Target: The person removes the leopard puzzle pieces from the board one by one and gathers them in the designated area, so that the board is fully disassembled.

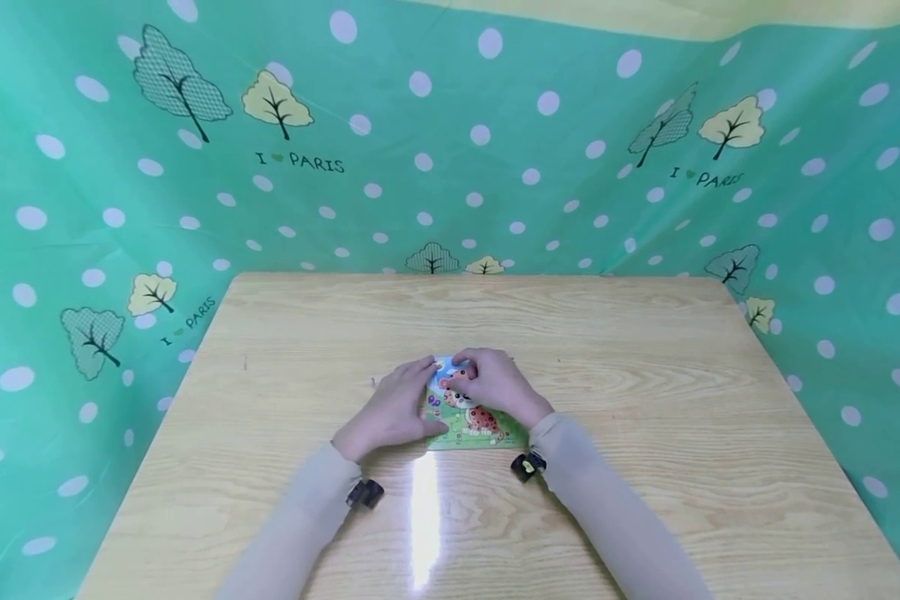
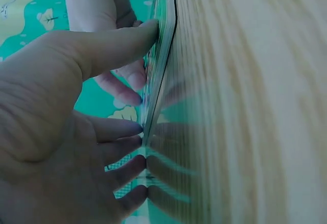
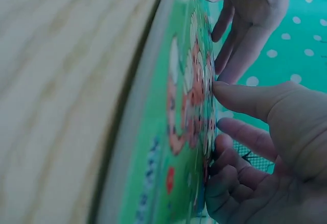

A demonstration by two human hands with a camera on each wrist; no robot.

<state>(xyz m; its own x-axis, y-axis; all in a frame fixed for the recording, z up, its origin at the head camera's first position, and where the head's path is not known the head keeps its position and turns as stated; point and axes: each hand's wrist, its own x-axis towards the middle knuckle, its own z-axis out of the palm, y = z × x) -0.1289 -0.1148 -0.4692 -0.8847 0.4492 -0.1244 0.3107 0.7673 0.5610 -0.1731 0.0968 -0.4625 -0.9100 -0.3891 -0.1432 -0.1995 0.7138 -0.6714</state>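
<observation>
A small picture puzzle board (image 1: 480, 427) with a spotted cartoon animal on green lies flat at the middle of the wooden table (image 1: 645, 375). My left hand (image 1: 393, 408) rests against its left side. In the left wrist view its straight fingers (image 2: 127, 170) and thumb touch the board's edge (image 2: 164, 45). My right hand (image 1: 497, 383) lies over the board's upper part. In the right wrist view its thumb tip (image 3: 219, 89) and bent fingertips press on the picture surface (image 3: 179, 132). The left hand's fingers (image 3: 245, 35) reach in at the far end. The hands hide part of the picture.
A green cloth (image 1: 450, 167) with white dots and tree prints hangs behind and on both sides of the table. Black wrist cameras (image 1: 365, 493) (image 1: 527, 465) sit on both beige sleeves. A bright glare stripe (image 1: 423, 517) lies on the wood near me.
</observation>
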